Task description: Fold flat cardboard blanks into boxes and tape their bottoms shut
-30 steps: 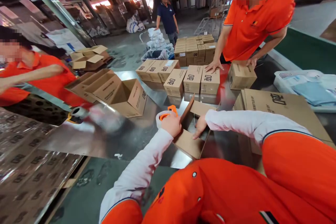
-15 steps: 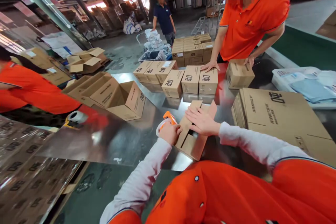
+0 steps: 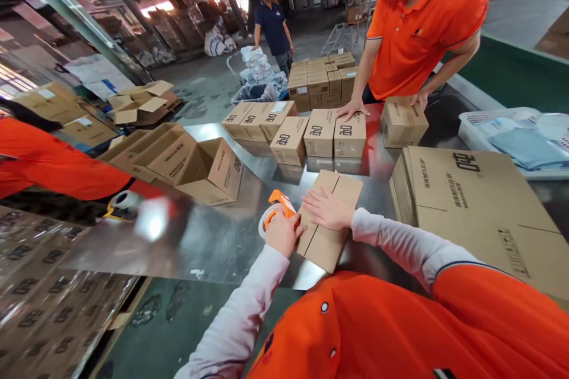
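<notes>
A small cardboard box (image 3: 326, 243) stands on the shiny metal table (image 3: 213, 243) in front of me, its top flaps lying flat with a narrow seam between them. My left hand (image 3: 283, 233) is closed round an orange tape dispenser (image 3: 281, 201) with a roll of tape, at the box's left edge, the thumb touching the cardboard. My right hand (image 3: 328, 208) lies flat on the top flaps, fingers spread, holding nothing.
Closed boxes (image 3: 288, 141) stand in a row beyond. Open boxes (image 3: 213, 172) and another tape dispenser (image 3: 124, 204) are left. Flat cartons (image 3: 480, 207) and a white basket (image 3: 471, 130) are right. A co-worker's hands (image 3: 352, 109) touch boxes opposite.
The box's raised flaps have folded down flat, covering its opening. My right hand has moved left and now lies flat on them. My left hand still holds the dispenser.
</notes>
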Demonstrator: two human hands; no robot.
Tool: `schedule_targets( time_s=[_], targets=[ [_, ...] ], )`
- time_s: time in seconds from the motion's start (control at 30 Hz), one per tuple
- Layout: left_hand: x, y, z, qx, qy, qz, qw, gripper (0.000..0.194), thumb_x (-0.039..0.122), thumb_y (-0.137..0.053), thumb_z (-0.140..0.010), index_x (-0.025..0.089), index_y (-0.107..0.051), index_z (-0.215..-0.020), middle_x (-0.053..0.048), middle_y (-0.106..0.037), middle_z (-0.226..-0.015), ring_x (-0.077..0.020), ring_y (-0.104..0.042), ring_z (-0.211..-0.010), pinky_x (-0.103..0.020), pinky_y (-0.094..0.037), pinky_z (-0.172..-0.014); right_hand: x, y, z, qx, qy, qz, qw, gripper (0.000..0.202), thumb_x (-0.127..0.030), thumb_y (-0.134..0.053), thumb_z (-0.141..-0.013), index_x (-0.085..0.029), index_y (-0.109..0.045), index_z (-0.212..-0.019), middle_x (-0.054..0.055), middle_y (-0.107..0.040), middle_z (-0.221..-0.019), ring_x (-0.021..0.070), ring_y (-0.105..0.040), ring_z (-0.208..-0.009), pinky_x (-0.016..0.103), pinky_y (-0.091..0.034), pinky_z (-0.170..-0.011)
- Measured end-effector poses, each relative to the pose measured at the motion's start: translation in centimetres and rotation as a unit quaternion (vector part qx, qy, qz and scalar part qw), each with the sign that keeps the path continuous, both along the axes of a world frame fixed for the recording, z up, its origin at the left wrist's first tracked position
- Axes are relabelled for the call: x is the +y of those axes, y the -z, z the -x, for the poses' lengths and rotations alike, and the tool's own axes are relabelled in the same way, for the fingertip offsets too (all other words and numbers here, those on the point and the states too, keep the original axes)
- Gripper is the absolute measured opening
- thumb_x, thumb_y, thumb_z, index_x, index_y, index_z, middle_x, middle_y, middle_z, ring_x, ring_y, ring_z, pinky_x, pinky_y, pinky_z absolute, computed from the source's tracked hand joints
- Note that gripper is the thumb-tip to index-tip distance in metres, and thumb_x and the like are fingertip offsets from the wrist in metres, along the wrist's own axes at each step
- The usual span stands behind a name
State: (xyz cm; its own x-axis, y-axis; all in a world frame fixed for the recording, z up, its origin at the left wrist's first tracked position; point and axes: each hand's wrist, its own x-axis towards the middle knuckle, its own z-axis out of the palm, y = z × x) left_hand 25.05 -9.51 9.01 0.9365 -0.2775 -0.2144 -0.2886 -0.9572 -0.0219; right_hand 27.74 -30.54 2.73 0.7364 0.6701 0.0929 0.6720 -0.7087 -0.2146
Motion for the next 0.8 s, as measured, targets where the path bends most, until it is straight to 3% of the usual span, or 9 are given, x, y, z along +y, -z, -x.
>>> schedule_targets(
  time_s=[0.27, 0.4, 0.5, 0.57, 0.63, 0.7, 0.8],
  targets=[
    [0.0, -0.1, -0.1, 0.001, -0.003, 0.004, 1.0, 0.043, 0.049, -0.059, -0.103, 0.028, -0.076, -0.136, -0.018, -0.062, -0.132, -0.0324, -0.068, -0.117, -0.041, -0.053, -0.103, 0.3, 0.3, -0.3, 0.038, 0.009, -0.005, 0.999, 0.059, -0.041, -0.048, -0.112, -0.011, -0.049, -0.163, 0.017, -0.035, -0.169, 0.0361, -0.025, -0.163, 0.068, -0.013, -0.132],
    [0.1, 0.6, -0.5, 0.007, -0.013, 0.008, 1.0, 0.045, 0.048, -0.06, -0.103, 0.029, -0.072, -0.142, -0.017, -0.062, -0.135, -0.0321, -0.067, -0.121, -0.044, -0.053, -0.107, -0.1, 1.2, -1.0, 0.042, 0.005, -0.025, 0.999, 0.058, -0.039, -0.048, -0.111, -0.014, -0.049, -0.163, 0.015, -0.034, -0.17, 0.0344, -0.023, -0.163, 0.066, -0.011, -0.133],
    [0.9, 1.2, -0.8, -0.009, -0.019, 0.068, 0.998, 0.042, 0.043, -0.069, -0.098, 0.027, -0.075, -0.136, -0.015, -0.065, -0.136, -0.0324, -0.067, -0.124, -0.042, -0.054, -0.108, -0.4, 1.6, -1.6, 0.068, 0.003, -0.042, 0.997, 0.057, -0.037, -0.046, -0.111, -0.016, -0.049, -0.164, 0.015, -0.034, -0.171, 0.0321, -0.022, -0.164, 0.064, -0.012, -0.133],
    [1.8, 1.2, -0.7, -0.035, -0.031, 0.125, 0.991, 0.058, 0.041, -0.075, -0.094, 0.024, -0.066, -0.148, -0.016, -0.067, -0.138, -0.0329, -0.067, -0.127, -0.042, -0.055, -0.109, -0.6, 1.5, -1.8, 0.099, 0.003, -0.045, 0.994, 0.057, -0.034, -0.044, -0.111, -0.014, -0.047, -0.164, 0.015, -0.033, -0.171, 0.0315, -0.02, -0.165, 0.064, -0.011, -0.133],
    [2.5, 1.2, -0.3, -0.082, -0.037, 0.231, 0.969, 0.086, 0.043, -0.083, -0.085, 0.021, -0.049, -0.161, -0.017, -0.067, -0.142, -0.0326, -0.067, -0.128, -0.042, -0.056, -0.109, -0.8, 1.1, -1.9, 0.124, -0.001, -0.05, 0.991, 0.055, -0.029, -0.043, -0.111, -0.013, -0.049, -0.163, 0.016, -0.034, -0.171, 0.0315, -0.019, -0.165, 0.065, -0.01, -0.132],
    [2.8, 1.5, 0.4, -0.153, -0.02, 0.378, 0.913, 0.102, 0.048, -0.089, -0.077, 0.019, -0.042, -0.162, -0.017, -0.065, -0.146, -0.0321, -0.067, -0.13, -0.042, -0.057, -0.11, -0.8, 0.7, -1.8, 0.128, -0.005, -0.061, 0.99, 0.052, -0.026, -0.045, -0.109, -0.012, -0.055, -0.158, 0.017, -0.038, -0.169, 0.0324, -0.021, -0.164, 0.066, -0.01, -0.132],
    [1.7, 2.8, 2.3, -0.25, 0.027, 0.523, 0.814, 0.086, 0.049, -0.082, -0.079, 0.017, -0.048, -0.151, -0.019, -0.062, -0.148, -0.0325, -0.064, -0.135, -0.044, -0.055, -0.114, -0.5, 0.3, -1.6, 0.111, 0.0, -0.085, 0.99, 0.043, -0.017, -0.049, -0.103, -0.011, -0.069, -0.141, 0.018, -0.056, -0.155, 0.0318, -0.036, -0.157, 0.063, -0.018, -0.131]
  ],
)
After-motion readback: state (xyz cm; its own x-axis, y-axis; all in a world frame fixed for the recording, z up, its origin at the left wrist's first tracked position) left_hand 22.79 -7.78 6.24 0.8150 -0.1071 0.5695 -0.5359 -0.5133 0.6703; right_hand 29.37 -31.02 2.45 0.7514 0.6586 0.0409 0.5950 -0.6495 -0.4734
